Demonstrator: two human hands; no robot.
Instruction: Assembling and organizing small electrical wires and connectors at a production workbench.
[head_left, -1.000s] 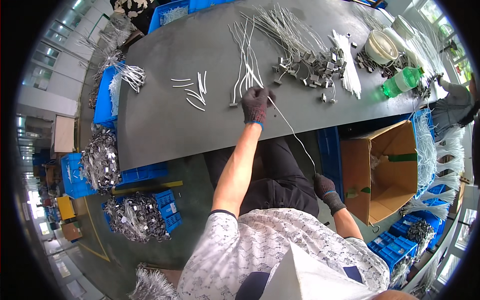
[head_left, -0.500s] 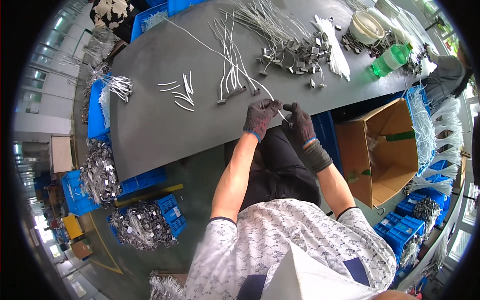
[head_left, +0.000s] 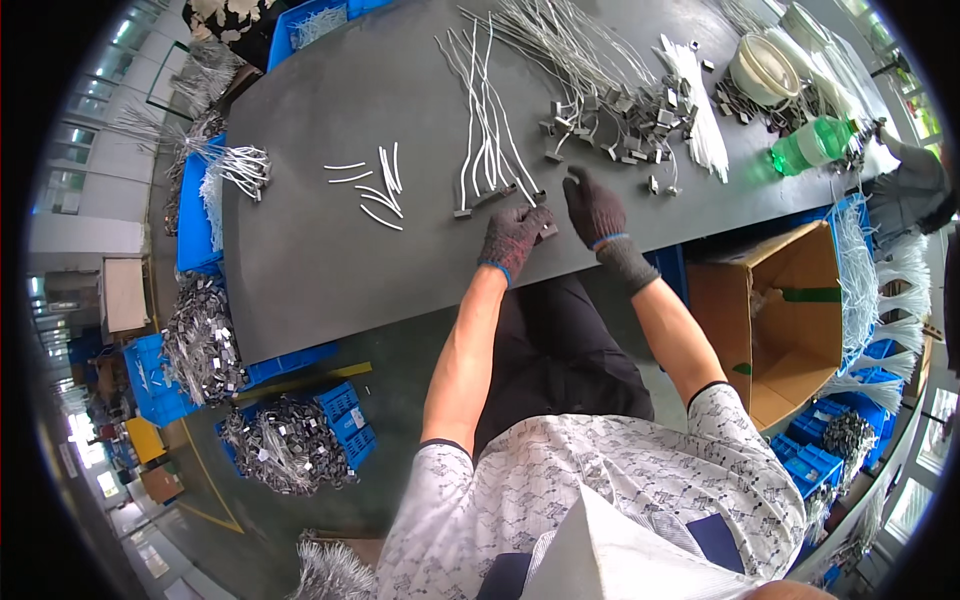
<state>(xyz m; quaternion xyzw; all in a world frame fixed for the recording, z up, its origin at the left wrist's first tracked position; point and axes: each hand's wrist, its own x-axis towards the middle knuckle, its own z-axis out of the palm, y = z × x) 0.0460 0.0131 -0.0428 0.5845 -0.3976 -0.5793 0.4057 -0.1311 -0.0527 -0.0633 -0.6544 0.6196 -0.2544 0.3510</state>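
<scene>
Right hand (head_left: 597, 212) advanced; block (head_left: 548, 232) lies right of left hand (head_left: 512, 238), perhaps touching.

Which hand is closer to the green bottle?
Right. The right hand is over the table, left of the green bottle; the left hand is farther left, beside a small dark block.

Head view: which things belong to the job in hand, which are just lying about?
Likely the job, near the hands:
dark block at the left hand
white wires just beyond
pile of wired blocks

Probably just lying about:
green bottle
pale tub
cardboard box
</scene>
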